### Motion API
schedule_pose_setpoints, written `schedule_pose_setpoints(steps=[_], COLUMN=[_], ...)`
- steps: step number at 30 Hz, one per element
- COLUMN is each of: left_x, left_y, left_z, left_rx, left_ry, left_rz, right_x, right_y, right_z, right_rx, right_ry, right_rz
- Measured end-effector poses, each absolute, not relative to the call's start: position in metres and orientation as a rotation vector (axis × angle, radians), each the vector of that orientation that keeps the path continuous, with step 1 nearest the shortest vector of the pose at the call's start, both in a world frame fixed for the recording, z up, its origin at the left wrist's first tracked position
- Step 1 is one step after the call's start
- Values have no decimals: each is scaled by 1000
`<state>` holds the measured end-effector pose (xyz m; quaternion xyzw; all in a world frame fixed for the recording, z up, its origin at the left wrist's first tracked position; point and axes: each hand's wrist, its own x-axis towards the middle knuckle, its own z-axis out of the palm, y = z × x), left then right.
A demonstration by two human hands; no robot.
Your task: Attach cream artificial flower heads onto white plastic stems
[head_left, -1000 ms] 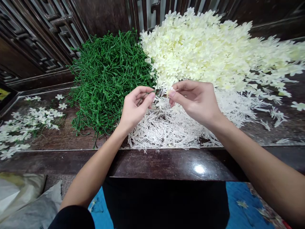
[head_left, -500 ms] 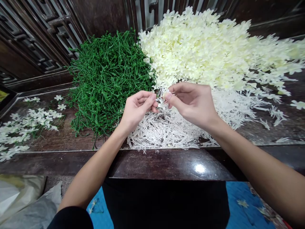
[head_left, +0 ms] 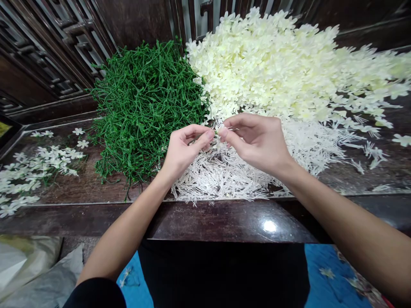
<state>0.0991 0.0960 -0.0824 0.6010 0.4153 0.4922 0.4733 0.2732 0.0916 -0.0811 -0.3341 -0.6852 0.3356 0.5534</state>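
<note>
My left hand (head_left: 184, 147) and my right hand (head_left: 255, 139) meet fingertip to fingertip above a heap of thin white plastic stamen pieces (head_left: 224, 175). Each hand is pinched closed. Between the fingertips sits a tiny pale flower part (head_left: 218, 130); the left fingers seem to grip a thin stem, mostly hidden. Behind the hands lie a mound of green plastic stems (head_left: 144, 102) and a large pile of cream artificial flower petals (head_left: 282, 68).
All of this rests on a dark wooden table (head_left: 224, 222) backed by carved wood panels. Assembled small white flowers on green stems (head_left: 38, 167) lie at the far left. Grey bags (head_left: 35, 269) sit on the floor at lower left. Blue patterned cloth covers my lap.
Both hands have drawn together and dropped slightly, so the fingertips that were apart now touch around the small flower part.
</note>
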Motion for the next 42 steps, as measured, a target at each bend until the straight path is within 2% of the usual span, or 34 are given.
schedule_pose_setpoints(steps=[17,35,42], left_x=[106,111,110], left_y=[88,82,80], left_z=[-86,-90,-91], left_rx=[1350,1480,1498], left_ry=[918,982,993], left_rz=[1258,1373,1365], right_x=[272,269,269], right_y=[90,87,86], right_z=[-81,-88,-86], right_rx=[-806,-763,-721], right_ry=[-1701,-1687,-1730], right_rz=[560,670,516])
